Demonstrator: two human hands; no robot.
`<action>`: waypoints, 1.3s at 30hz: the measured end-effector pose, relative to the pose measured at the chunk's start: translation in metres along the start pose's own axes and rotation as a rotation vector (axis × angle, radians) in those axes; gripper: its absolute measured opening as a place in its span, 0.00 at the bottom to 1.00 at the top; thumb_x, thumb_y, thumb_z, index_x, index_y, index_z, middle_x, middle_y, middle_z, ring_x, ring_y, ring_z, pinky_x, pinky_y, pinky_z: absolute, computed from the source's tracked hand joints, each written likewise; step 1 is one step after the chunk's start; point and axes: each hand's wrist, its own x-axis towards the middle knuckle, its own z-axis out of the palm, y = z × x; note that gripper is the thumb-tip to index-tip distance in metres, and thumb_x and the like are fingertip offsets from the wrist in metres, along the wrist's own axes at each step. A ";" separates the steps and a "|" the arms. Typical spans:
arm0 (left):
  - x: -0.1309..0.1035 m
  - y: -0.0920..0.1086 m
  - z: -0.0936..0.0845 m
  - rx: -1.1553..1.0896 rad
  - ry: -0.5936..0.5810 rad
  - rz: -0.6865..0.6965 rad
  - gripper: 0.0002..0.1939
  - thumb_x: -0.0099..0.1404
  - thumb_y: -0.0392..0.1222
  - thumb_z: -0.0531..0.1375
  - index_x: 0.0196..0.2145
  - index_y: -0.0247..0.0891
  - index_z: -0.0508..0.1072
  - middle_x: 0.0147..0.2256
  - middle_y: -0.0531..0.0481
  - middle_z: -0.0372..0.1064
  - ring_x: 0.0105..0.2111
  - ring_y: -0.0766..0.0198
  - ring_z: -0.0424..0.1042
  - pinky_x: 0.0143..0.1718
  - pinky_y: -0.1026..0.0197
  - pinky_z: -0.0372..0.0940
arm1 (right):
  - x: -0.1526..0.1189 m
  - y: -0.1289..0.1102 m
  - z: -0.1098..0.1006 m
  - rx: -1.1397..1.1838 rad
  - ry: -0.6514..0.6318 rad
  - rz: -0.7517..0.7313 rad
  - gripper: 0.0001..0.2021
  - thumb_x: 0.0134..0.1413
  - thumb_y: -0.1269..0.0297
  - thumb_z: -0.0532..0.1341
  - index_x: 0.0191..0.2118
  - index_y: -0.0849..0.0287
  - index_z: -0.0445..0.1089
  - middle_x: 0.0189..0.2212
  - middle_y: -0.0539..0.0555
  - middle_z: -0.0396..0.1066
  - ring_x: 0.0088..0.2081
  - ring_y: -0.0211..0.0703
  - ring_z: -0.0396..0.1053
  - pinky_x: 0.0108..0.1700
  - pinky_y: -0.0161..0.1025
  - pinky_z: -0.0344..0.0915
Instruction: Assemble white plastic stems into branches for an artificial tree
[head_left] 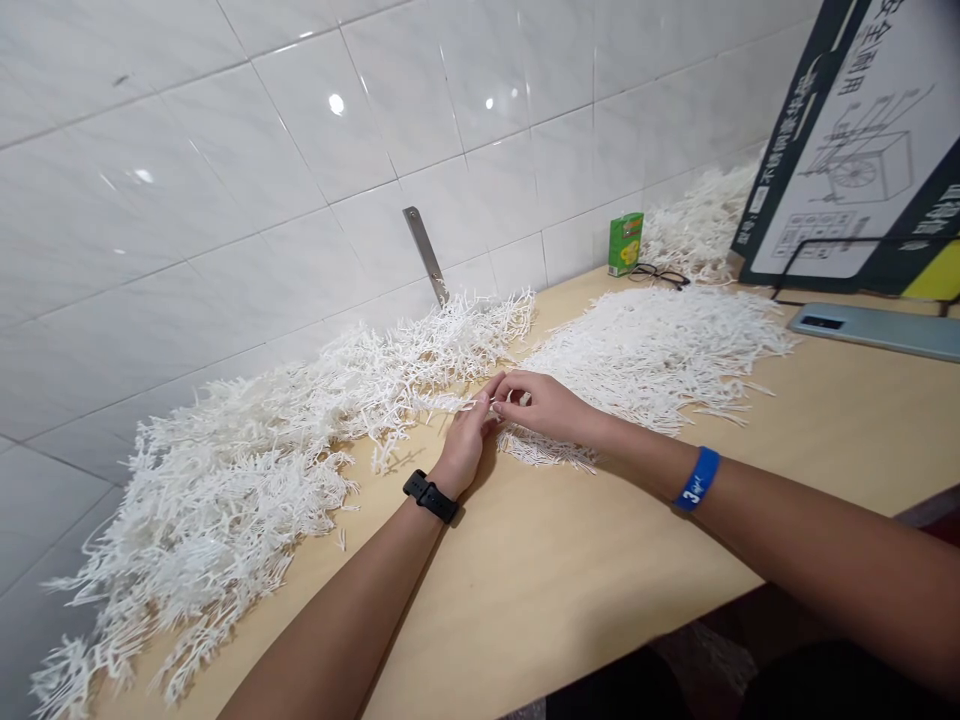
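Observation:
My left hand (pixel 466 436), with a black watch band on its wrist, pinches a thin white branched strand at the middle of the table. Touching it at the fingertips is my right hand (pixel 546 405), its thumb and forefinger closed on the same white strand. A long heap of tangled white strands (pixel 247 460) spreads along the wall to the left of my hands. Behind and to the right of my right hand lies a flatter pile of white strands (pixel 652 345), part of which shows below my right hand.
A metal strip (pixel 426 255) stands against the tiled wall. Farther right are a green box (pixel 625 244), black glasses (pixel 660 274), more white strands (pixel 701 220), a large printed carton (pixel 847 150) and a phone (pixel 885 332). The table's (pixel 525 590) front edge runs below my right forearm.

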 end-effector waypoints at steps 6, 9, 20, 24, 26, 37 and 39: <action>0.000 0.001 0.000 0.058 -0.050 0.026 0.26 0.71 0.57 0.53 0.63 0.49 0.66 0.64 0.49 0.62 0.67 0.50 0.55 0.61 0.50 0.59 | 0.000 0.001 0.002 0.046 -0.016 0.058 0.06 0.54 0.65 0.59 0.30 0.60 0.71 0.33 0.53 0.71 0.34 0.41 0.66 0.37 0.38 0.60; 0.000 0.000 0.000 0.058 -0.038 0.029 0.26 0.71 0.58 0.52 0.62 0.49 0.67 0.64 0.50 0.62 0.66 0.50 0.56 0.61 0.51 0.59 | 0.000 0.000 0.002 0.064 -0.012 0.046 0.06 0.52 0.67 0.58 0.27 0.60 0.69 0.34 0.53 0.70 0.35 0.41 0.66 0.38 0.38 0.60; 0.002 0.000 0.004 -0.134 0.056 -0.009 0.26 0.65 0.58 0.61 0.56 0.44 0.73 0.57 0.46 0.71 0.62 0.51 0.63 0.62 0.53 0.58 | -0.003 -0.006 0.007 -0.019 0.010 -0.028 0.08 0.48 0.69 0.57 0.22 0.58 0.58 0.34 0.52 0.64 0.32 0.39 0.62 0.34 0.38 0.57; -0.001 0.003 0.006 -0.169 0.085 -0.030 0.23 0.67 0.55 0.59 0.56 0.44 0.73 0.55 0.47 0.73 0.60 0.53 0.65 0.60 0.54 0.61 | -0.003 -0.009 0.007 -0.050 0.005 -0.061 0.10 0.50 0.70 0.56 0.21 0.58 0.56 0.37 0.54 0.66 0.37 0.41 0.65 0.37 0.38 0.59; 0.000 0.003 0.004 -0.195 0.083 -0.045 0.22 0.69 0.53 0.58 0.55 0.43 0.73 0.52 0.46 0.75 0.58 0.54 0.69 0.59 0.55 0.62 | -0.004 -0.011 0.007 -0.070 0.004 -0.072 0.11 0.50 0.71 0.56 0.21 0.58 0.55 0.36 0.54 0.66 0.37 0.42 0.65 0.38 0.38 0.59; 0.004 0.009 -0.001 -0.311 0.182 -0.090 0.20 0.73 0.51 0.51 0.53 0.41 0.74 0.56 0.44 0.71 0.56 0.54 0.70 0.56 0.52 0.65 | 0.000 0.010 -0.007 -0.395 0.085 -0.077 0.09 0.52 0.78 0.55 0.31 0.61 0.71 0.37 0.56 0.68 0.41 0.46 0.67 0.44 0.41 0.61; 0.003 0.009 0.001 -0.278 0.184 -0.090 0.19 0.72 0.50 0.52 0.52 0.42 0.75 0.58 0.45 0.70 0.58 0.53 0.67 0.57 0.51 0.63 | 0.001 0.012 -0.010 -0.418 0.135 -0.087 0.11 0.53 0.78 0.54 0.34 0.61 0.73 0.40 0.58 0.70 0.44 0.48 0.67 0.48 0.44 0.61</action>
